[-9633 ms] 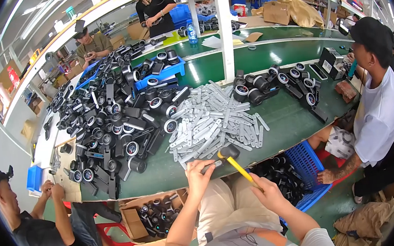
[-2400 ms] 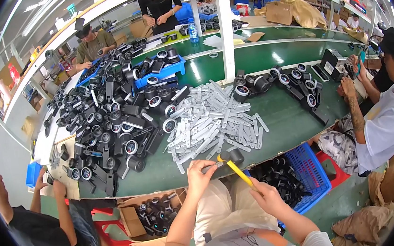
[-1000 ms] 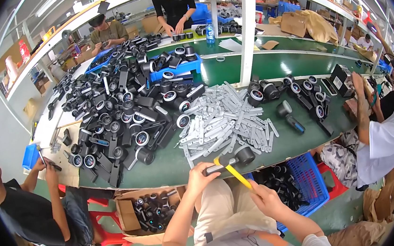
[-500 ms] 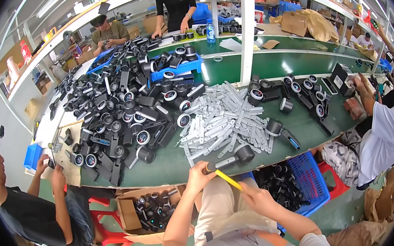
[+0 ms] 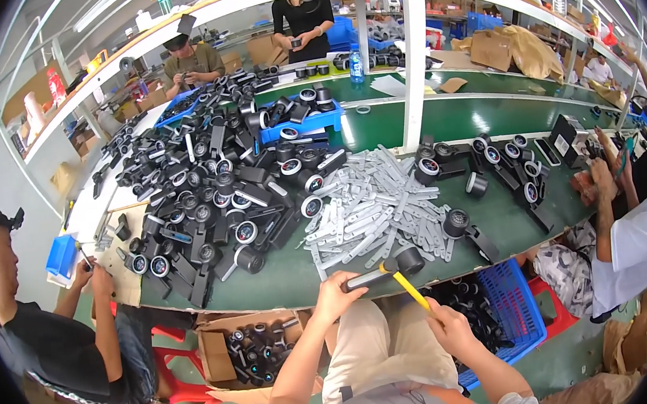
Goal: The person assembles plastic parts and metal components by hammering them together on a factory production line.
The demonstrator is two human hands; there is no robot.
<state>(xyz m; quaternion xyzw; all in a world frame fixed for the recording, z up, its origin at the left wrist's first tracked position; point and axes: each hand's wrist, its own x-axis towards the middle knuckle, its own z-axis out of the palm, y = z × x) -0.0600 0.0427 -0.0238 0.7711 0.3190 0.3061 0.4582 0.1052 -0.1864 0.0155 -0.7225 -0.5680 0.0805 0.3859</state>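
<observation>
Lower centre of frame: left hand (image 5: 335, 293) grasping a grey bar with black round end (image 5: 383, 269) at the green bench (image 5: 285, 283) edge. Right hand (image 5: 450, 328) clenched on a yellow-handled hammer (image 5: 410, 291), head touching that part. Grey bar pile (image 5: 371, 209) just above.

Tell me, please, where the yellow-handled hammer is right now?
In the head view, the hammer is in the right hand, at the table's near edge.
</observation>
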